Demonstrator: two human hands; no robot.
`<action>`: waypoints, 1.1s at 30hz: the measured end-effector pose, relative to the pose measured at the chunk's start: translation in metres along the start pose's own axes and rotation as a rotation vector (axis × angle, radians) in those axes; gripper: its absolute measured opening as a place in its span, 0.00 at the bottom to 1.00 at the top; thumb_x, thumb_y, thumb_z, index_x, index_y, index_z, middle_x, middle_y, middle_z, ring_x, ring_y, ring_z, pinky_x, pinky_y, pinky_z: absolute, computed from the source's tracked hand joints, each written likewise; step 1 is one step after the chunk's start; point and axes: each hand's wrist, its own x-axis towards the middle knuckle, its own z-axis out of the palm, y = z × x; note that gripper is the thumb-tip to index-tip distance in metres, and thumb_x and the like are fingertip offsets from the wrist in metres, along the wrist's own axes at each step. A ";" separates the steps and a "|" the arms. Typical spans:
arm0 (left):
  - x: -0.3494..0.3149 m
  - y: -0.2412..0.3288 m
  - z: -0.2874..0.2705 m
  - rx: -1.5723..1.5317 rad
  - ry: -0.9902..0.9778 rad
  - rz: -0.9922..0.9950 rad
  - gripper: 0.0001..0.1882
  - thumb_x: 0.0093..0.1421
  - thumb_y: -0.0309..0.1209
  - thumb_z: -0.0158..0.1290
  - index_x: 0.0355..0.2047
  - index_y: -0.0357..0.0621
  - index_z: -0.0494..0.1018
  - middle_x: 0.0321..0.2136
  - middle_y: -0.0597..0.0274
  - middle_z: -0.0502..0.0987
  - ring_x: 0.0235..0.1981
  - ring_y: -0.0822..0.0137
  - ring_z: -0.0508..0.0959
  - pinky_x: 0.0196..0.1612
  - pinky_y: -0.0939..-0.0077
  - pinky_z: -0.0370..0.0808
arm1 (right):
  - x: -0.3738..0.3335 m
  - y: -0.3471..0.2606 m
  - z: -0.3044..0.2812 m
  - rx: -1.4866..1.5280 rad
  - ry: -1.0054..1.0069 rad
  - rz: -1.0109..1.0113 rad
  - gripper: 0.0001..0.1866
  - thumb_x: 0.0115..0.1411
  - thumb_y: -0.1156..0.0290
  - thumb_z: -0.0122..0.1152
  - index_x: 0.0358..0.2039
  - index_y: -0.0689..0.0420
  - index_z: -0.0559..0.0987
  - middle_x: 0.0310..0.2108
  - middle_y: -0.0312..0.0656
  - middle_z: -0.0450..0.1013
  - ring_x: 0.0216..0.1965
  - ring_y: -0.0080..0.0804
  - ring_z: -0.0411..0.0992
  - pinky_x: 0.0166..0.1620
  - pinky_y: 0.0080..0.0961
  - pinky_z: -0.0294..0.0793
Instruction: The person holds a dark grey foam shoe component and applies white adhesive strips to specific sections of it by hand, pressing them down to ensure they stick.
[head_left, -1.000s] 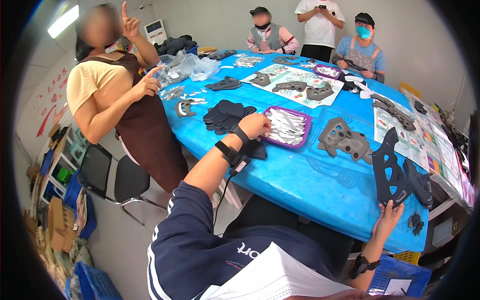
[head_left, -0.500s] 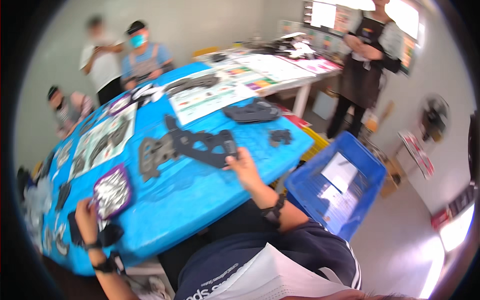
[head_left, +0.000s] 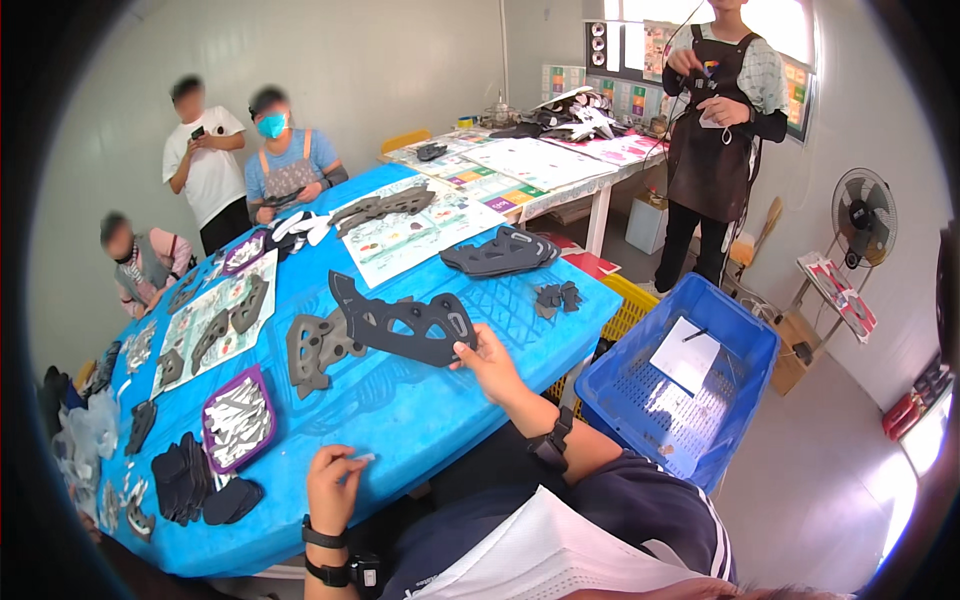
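My right hand (head_left: pixel 487 366) grips one end of a dark grey, curved panel (head_left: pixel 410 328) with several cut-out holes, lifted above the table. Between the thumb and fingertips of my left hand (head_left: pixel 333 488) is a small pale strip (head_left: pixel 366 458), held over the table's near edge. Partly under the raised panel lie brown-grey cut-out pieces (head_left: pixel 308 352). Left of them stands a purple basket (head_left: pixel 268 396) full of white and grey strips. Black fabric-like pieces (head_left: pixel 180 480) are stacked beside the basket.
The blue-covered table (head_left: pixel 420 440) also bears stacked dark panels (head_left: pixel 500 252), small dark scraps (head_left: pixel 557 298) and printed sheets (head_left: pixel 425 232) with grey pieces. A blue crate (head_left: pixel 600 390) stands at the right, near a fan (head_left: pixel 865 218). Several people are around the table; one wears an apron (head_left: pixel 712 120).
My left hand has moved right from beside the purple basket, and a pale strip now shows in its fingers. My right hand keeps the panel, now turned slightly. The aproned person's hands have moved.
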 end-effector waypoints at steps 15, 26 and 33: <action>-0.003 -0.016 -0.006 -0.050 -0.184 -0.104 0.10 0.49 0.19 0.55 0.31 0.44 0.80 0.29 0.56 0.76 0.34 0.57 0.74 0.39 0.68 0.70 | 0.000 -0.002 0.001 0.008 -0.009 0.021 0.15 0.62 0.71 0.54 0.47 0.61 0.66 0.38 0.38 0.69 0.37 0.21 0.68 0.38 0.23 0.73; -0.007 -0.033 -0.004 -0.070 -0.125 -0.161 0.10 0.48 0.20 0.53 0.30 0.44 0.80 0.30 0.56 0.76 0.37 0.57 0.74 0.42 0.69 0.69 | -0.001 -0.002 0.001 0.006 0.003 0.024 0.15 0.62 0.71 0.54 0.47 0.60 0.66 0.38 0.38 0.69 0.37 0.21 0.68 0.37 0.22 0.73; -0.005 -0.032 -0.006 -0.058 -0.147 -0.138 0.09 0.48 0.18 0.53 0.30 0.41 0.79 0.32 0.55 0.76 0.36 0.59 0.74 0.41 0.70 0.69 | -0.002 -0.006 0.004 0.009 -0.008 0.042 0.14 0.63 0.71 0.53 0.47 0.60 0.66 0.38 0.38 0.69 0.37 0.22 0.68 0.37 0.23 0.73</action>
